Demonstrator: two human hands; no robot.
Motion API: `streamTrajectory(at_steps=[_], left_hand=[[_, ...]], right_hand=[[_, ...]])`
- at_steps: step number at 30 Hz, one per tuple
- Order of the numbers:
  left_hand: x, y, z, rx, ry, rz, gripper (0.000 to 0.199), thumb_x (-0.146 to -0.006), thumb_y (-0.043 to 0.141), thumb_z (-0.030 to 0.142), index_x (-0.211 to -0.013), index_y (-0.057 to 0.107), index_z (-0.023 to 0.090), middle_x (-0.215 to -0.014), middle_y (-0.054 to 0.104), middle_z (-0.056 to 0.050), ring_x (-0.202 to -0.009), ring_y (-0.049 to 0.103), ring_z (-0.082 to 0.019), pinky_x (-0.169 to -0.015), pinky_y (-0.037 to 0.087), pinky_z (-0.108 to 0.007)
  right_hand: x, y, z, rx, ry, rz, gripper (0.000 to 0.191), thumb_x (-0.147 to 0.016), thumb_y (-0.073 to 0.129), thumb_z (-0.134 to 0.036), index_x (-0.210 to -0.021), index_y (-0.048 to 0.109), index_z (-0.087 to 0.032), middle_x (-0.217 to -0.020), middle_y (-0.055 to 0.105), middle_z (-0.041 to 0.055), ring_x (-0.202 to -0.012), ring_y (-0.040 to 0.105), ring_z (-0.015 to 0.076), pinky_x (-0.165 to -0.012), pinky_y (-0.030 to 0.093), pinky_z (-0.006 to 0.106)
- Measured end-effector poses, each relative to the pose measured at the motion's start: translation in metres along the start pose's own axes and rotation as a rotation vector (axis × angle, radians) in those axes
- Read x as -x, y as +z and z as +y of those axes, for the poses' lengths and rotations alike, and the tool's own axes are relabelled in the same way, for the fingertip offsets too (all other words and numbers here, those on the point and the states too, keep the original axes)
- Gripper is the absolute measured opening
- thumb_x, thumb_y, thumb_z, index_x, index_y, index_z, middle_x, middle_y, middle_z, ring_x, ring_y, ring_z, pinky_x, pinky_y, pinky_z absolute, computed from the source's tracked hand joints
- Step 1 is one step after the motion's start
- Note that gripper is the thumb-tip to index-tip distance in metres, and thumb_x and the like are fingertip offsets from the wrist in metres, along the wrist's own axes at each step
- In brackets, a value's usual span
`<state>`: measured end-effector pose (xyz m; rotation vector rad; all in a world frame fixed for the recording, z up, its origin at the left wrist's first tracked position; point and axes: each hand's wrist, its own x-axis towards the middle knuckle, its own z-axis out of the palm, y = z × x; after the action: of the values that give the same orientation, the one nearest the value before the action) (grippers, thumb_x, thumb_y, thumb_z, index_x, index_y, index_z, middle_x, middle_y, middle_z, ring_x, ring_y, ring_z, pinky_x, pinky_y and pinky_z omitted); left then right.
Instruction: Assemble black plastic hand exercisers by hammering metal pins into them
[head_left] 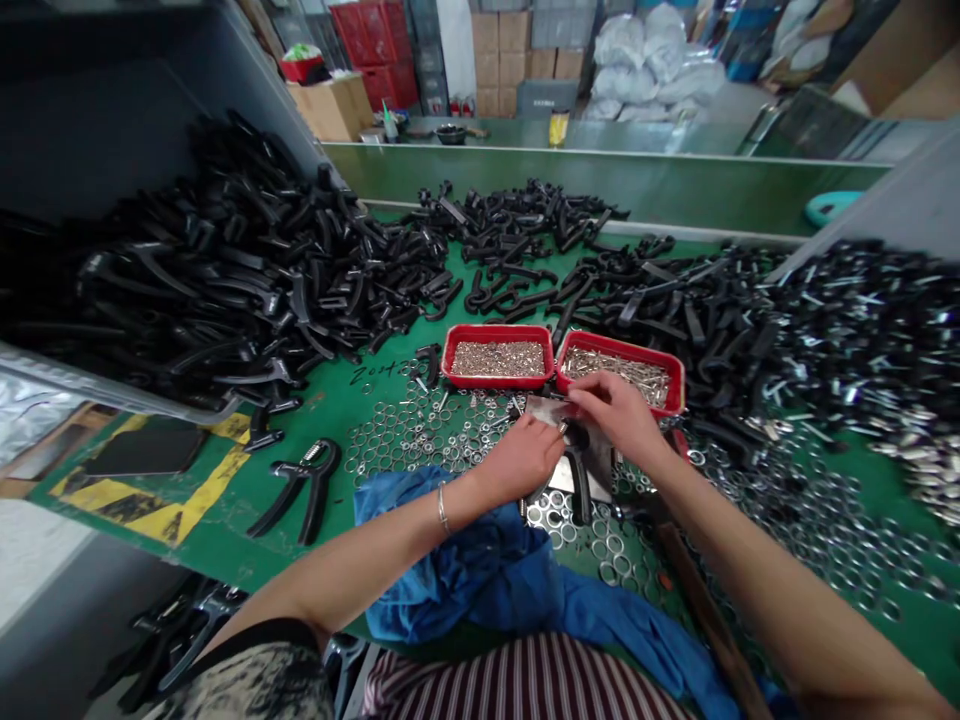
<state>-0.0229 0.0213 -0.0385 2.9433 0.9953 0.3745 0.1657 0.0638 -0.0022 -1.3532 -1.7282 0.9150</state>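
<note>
**Entry, seen from my remote station.** Right fingers (581, 392) of the right hand (616, 420): closed in a pinch on the upper edge of a flat metal plate (546, 408). Left fingers (553, 438) of the left hand (521, 460): curled shut against that plate, beside a black grip handle (579, 490); I cannot tell what their tips hold, as the plate hides them.

Landmark: the left red tray (495, 333), just above both hands. Touching-close on its right is a right red tray (622, 345) of slim metal pins (616, 375). The landmark holds fine metal hardware (497, 359), too small to identify. Below it lie loose steel rings (609, 545), and nearer me a blue cloth (450, 570). Left of it sits an assembled black hand gripper (296, 490).

Risks: a slipped pinch could drop a small part among the rings, where it would be hard to find. A raised right wrist could tip the pin tray.

Count: hands, 2; red trays, 2; blue cloths, 1; assembled grippers in clear view, 1; rings and pins, too many to count.
</note>
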Motion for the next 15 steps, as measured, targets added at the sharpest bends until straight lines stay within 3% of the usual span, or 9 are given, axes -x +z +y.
streamTrajectory(at_steps=[3, 6, 9, 11, 15], left_hand=[[0.006, -0.002, -0.004, 0.205, -0.106, 0.009, 0.026, -0.102, 0.040, 0.025, -0.113, 0.062, 0.017, -0.112, 0.066, -0.007, -0.106, 0.057, -0.022, -0.092, 0.041, -0.037], [0.003, -0.012, -0.016, 0.360, -0.226, 0.051, 0.020, -0.100, 0.047, 0.029, -0.106, 0.063, 0.018, -0.109, 0.067, -0.005, -0.107, 0.058, -0.020, -0.095, 0.042, -0.036], [-0.010, -0.030, -0.042, 0.333, -0.294, 0.155, 0.018, -0.099, 0.048, 0.027, -0.105, 0.062, 0.017, -0.109, 0.067, -0.006, -0.108, 0.057, -0.020, -0.097, 0.041, -0.036], [-0.021, -0.041, -0.068, 0.255, -0.355, 0.184, 0.020, -0.099, 0.046, 0.026, -0.104, 0.063, 0.017, -0.108, 0.067, -0.006, -0.108, 0.057, -0.020, -0.098, 0.040, -0.036], [-0.035, -0.046, -0.125, 0.120, -0.525, 0.052, 0.022, -0.094, 0.049, 0.020, -0.101, 0.069, 0.015, -0.108, 0.069, -0.009, -0.106, 0.060, -0.022, -0.097, 0.042, -0.036]], right_hand=[[0.048, -0.012, 0.015, 0.004, 0.062, -0.036, 0.015, -0.088, 0.061, -0.036, -0.094, 0.064, -0.022, -0.084, 0.069, 0.0020, -0.073, 0.065, 0.0188, -0.071, 0.050, 0.034], [0.074, -0.010, 0.025, -0.042, 0.154, -0.081, 0.018, -0.088, 0.062, -0.040, -0.095, 0.061, -0.024, -0.078, 0.069, 0.0001, -0.070, 0.065, 0.0194, -0.068, 0.050, 0.034], [0.078, 0.000, 0.029, 0.005, 0.183, -0.076, 0.019, -0.088, 0.062, -0.042, -0.090, 0.061, -0.023, -0.075, 0.068, 0.0010, -0.068, 0.064, 0.0205, -0.067, 0.049, 0.035], [0.075, 0.007, 0.028, 0.122, 0.103, -0.044, 0.018, -0.089, 0.060, -0.040, -0.087, 0.062, -0.023, -0.080, 0.069, 0.0035, -0.074, 0.064, 0.0220, -0.071, 0.049, 0.037], [0.070, 0.011, 0.027, 0.292, -0.069, -0.005, 0.016, -0.093, 0.055, -0.037, -0.090, 0.062, -0.023, -0.090, 0.067, 0.0067, -0.089, 0.062, 0.0249, -0.082, 0.047, 0.040]])
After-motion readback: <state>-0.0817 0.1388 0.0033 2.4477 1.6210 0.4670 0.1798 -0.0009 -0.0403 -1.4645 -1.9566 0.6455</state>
